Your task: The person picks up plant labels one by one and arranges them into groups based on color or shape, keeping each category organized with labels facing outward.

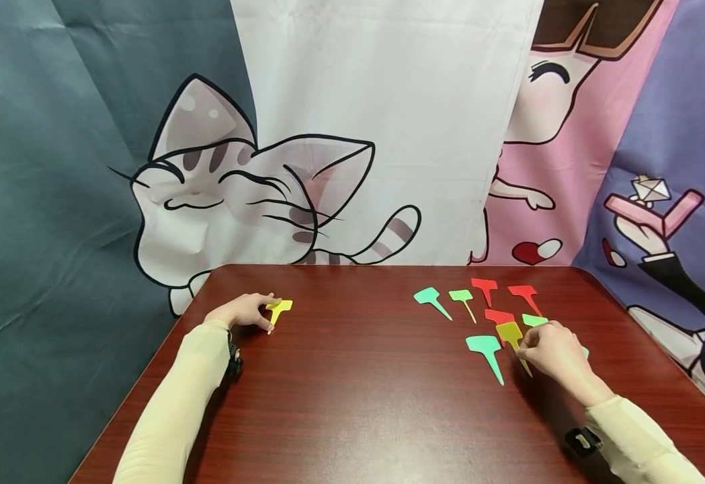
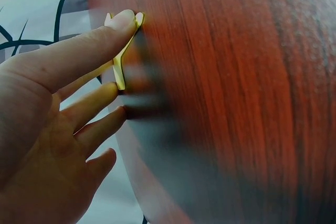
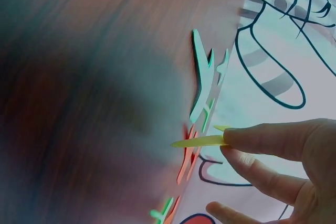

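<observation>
At the left of the table my left hand (image 1: 246, 312) pinches a yellow T-shaped plant label (image 1: 280, 306). In the left wrist view the thumb lies over this yellow label (image 2: 119, 66), and the other fingers are spread behind it. Whether it touches the table I cannot tell. On the right side my right hand (image 1: 554, 351) holds a second yellow plant label (image 1: 509, 332) between thumb and finger. The right wrist view shows that label (image 3: 199, 141) edge-on, lifted off the tabletop. Part of a light green label (image 1: 534, 320) shows beside the right hand.
Around the right hand several plant labels lie on the brown table (image 1: 352, 390): a large teal one (image 1: 484, 345), another teal one (image 1: 428, 296), a light green one (image 1: 461, 295) and red ones (image 1: 523, 291). A printed cloth (image 1: 388, 101) hangs behind the table's far edge.
</observation>
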The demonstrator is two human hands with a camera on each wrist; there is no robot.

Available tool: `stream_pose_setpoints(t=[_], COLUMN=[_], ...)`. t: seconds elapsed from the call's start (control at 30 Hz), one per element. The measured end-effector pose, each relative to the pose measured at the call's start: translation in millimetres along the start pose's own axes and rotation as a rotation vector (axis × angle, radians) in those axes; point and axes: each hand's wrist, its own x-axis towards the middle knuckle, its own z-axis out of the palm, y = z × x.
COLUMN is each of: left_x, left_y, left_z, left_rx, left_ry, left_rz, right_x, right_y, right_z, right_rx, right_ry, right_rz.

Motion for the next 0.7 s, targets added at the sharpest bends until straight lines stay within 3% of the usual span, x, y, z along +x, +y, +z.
stream_pose_setpoints(t=[0.5,0.7], left_x=[2.2,3.2], left_y=[-1.6,-3.2], left_z=[1.7,1.0], left_rx=[-0.007,-0.022], left_ry=[-0.004,0.0], left_rz=[-0.005,-0.006], right_x=[15,19], right_y=[-29,-40], right_z=[10,14], right_rx=[0.036,0.06], right_ry=[0.018,0.041], right_rz=[-0.071,-0.059])
